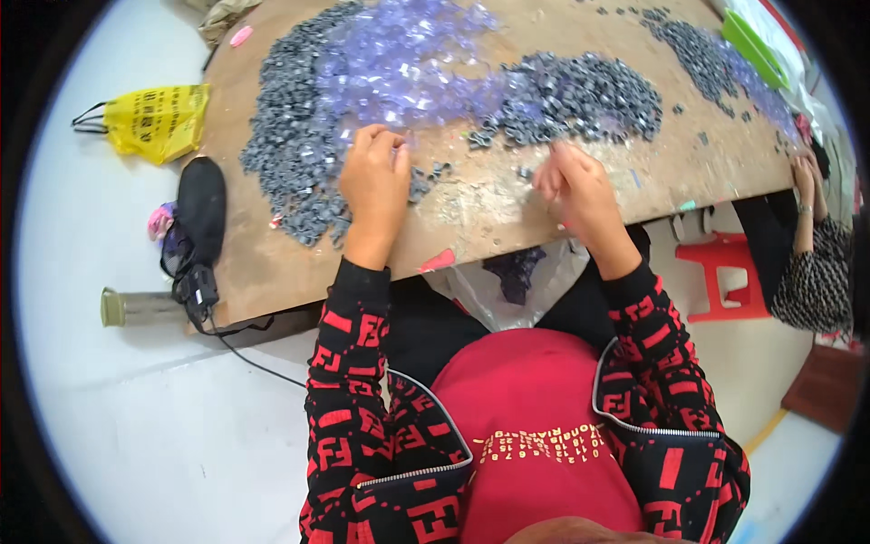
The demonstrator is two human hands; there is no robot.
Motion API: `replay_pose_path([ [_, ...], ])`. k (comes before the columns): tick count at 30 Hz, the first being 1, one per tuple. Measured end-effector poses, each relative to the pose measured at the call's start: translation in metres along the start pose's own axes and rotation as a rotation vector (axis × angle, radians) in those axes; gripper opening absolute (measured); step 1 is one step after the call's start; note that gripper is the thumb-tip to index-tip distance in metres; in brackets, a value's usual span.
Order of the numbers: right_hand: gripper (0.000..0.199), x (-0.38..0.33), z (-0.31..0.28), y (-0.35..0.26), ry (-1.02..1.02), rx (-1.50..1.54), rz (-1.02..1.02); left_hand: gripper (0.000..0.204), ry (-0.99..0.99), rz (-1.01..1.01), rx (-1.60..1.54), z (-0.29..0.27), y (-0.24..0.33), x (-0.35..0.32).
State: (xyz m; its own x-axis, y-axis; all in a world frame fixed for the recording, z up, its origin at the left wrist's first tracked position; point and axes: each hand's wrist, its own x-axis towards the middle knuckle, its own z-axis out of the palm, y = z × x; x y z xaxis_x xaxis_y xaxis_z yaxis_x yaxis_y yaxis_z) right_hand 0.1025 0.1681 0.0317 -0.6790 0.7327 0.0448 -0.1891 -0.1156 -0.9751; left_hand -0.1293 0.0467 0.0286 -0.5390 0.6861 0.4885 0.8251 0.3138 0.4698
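Note:
My left hand (375, 181) is at the near edge of a heap of small clear purple plastic pieces (390, 77). Its fingers are bent together; a clear bit seems to show at the tips, but I cannot make out what it is. Along its left side runs a pile of small grey plastic parts (294, 163). My right hand (580, 190) hovers over the near part of the table, fingers pinched together and slightly blurred; whatever they hold is hidden. Just beyond it lies a second pile of grey parts (589, 95), mixed with some clear pieces.
The brown table (489, 204) has a scuffed top. A plastic bag (507, 299) hangs at my lap. Leftward are a yellow bag (154, 122), a black pouch (201, 204) and a cable. Another person's hand (805, 181), a green tray (754, 50) and a red stool (725, 276) are rightward.

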Motion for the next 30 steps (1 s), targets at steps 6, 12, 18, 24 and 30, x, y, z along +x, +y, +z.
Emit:
replay_pose_path([
  [6,0.041,-0.011,0.01,-0.023,-0.146,0.354,0.128,0.034,0.069,0.197,-0.028,-0.012,0.035,-0.016],
  [12,0.075,-0.05,0.048,-0.053,-0.33,0.708,0.171,0.072,0.011,0.5,-0.476,0.001,0.156,-0.09],
  [18,0.084,-0.084,0.073,-0.048,-0.264,0.375,0.209,0.072,-0.066,0.497,-0.359,-0.006,0.131,-0.052],
  [24,0.069,-0.051,0.059,-0.067,-0.255,0.224,-0.259,0.061,-0.024,0.277,-1.1,-0.023,0.184,-0.071],
  [30,0.076,-0.047,0.054,-0.04,-0.287,-0.34,-0.449,0.06,-0.088,-0.061,-1.398,-0.006,0.179,-0.075],
])
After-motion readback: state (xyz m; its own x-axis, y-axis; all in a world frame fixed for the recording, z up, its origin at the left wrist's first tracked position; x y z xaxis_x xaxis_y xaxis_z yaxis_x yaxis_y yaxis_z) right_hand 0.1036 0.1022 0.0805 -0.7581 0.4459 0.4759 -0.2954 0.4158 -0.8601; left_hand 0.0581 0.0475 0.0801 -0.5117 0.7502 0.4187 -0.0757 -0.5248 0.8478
